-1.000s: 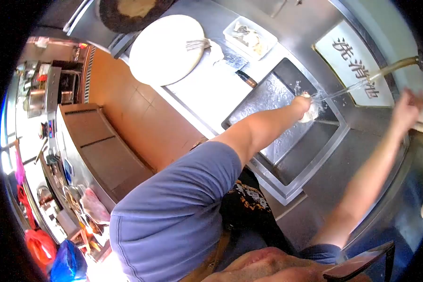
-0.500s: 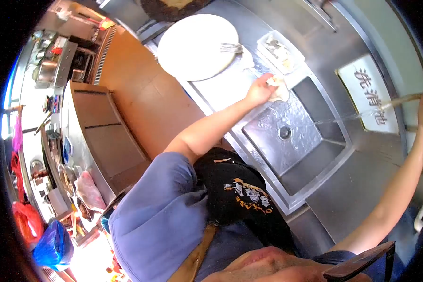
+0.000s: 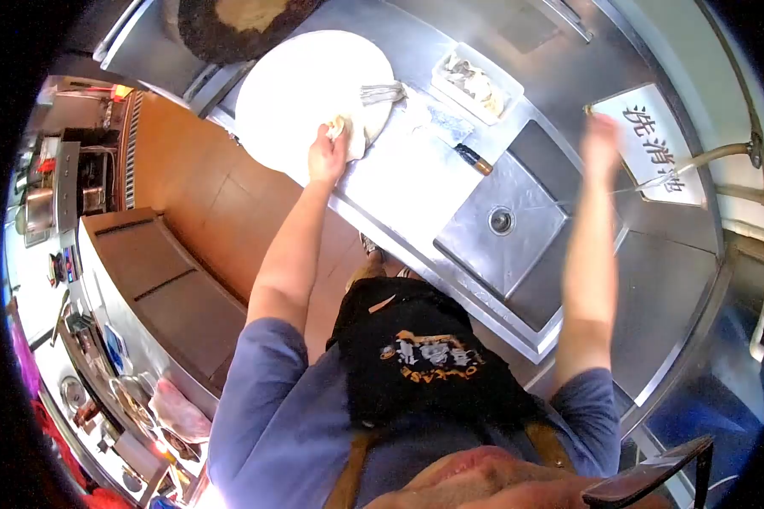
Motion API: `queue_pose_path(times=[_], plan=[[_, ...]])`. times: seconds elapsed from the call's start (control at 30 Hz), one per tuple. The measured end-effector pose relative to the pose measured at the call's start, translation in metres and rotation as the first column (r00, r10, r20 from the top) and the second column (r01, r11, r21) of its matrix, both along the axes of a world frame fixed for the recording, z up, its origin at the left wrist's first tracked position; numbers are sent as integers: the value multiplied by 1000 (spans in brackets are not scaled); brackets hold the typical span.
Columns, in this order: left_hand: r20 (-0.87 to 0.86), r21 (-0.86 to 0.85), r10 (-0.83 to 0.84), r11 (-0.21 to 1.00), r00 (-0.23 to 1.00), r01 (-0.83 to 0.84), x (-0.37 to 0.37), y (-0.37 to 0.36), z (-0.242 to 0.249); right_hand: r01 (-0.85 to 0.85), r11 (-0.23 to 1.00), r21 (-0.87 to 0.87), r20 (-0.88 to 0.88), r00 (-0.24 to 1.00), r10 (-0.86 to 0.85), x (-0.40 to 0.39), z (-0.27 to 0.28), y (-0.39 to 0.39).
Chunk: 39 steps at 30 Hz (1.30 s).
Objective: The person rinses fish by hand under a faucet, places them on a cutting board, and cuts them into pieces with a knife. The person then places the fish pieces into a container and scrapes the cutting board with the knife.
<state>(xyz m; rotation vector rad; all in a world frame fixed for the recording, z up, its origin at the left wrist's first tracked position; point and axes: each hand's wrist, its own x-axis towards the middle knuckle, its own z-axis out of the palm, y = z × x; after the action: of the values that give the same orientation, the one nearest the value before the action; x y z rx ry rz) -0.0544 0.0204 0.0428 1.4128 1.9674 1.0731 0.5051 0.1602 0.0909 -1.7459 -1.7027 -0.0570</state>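
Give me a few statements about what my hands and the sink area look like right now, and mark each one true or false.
1. The left hand holds a pale cloth against the round white board. True.
2. The right hand rests on the tap. False: it is raised in the air over the sink, apart from the tap, and blurred.
3. A fork lies on the white board. True.
4. The sink is full of dishes. False: its basin shows only the drain.
5. A knife handle lies on the counter beside the sink. True.
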Motion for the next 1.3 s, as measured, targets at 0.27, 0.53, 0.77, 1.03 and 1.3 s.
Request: queue_pose_path(times=[0.27, 0.53, 0.77, 1.03, 1.3], plan=[[18, -79, -46, 996, 999, 48, 10, -28, 18, -7, 643, -766, -284, 901, -328, -158, -67, 21], [14, -52, -69, 996, 997, 70, 28, -57, 9, 146, 757, -637, -559, 589, -584, -53, -102, -168], [8, -16, -68, 998, 998, 68, 46, -75, 4, 185, 731, -656, -727, 106, -679, -48, -201, -261], [50, 42, -80, 996, 995, 78, 62, -89, 3, -70, 468, -881, -457, -127, -880, -64, -257, -271], [399, 62, -39, 998, 916, 15, 57, -84, -1, -329, 863, -384, -611, 791, 29, -224, -54, -160]])
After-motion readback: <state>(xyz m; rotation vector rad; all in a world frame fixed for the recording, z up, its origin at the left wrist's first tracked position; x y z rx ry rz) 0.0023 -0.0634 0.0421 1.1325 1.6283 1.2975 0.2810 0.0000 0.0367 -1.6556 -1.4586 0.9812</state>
